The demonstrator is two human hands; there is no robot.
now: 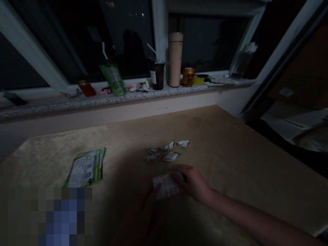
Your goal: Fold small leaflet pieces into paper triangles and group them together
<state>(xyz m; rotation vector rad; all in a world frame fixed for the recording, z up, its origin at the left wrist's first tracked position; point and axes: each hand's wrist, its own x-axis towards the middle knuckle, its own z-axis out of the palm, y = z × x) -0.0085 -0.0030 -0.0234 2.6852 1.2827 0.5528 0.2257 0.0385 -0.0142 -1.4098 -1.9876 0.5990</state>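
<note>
A small printed paper (166, 186) lies on the tan table (230, 150) in dim light. My right hand (193, 181) rests on the paper's right edge, its fingers pressed down on it. My left hand (143, 212) is a dark shape at the paper's lower left, touching its corner; its fingers are hard to make out. Just beyond the paper lie several small folded paper pieces (167, 152) in a loose cluster.
A stack of green printed leaflets (85, 168) lies at the left of the table. The stone window sill (77, 100) behind holds a green bottle (112, 77), a dark cup with straw (157, 75), a tall beige tumbler (175, 59), an orange can (188, 76) and a red jar (86, 88).
</note>
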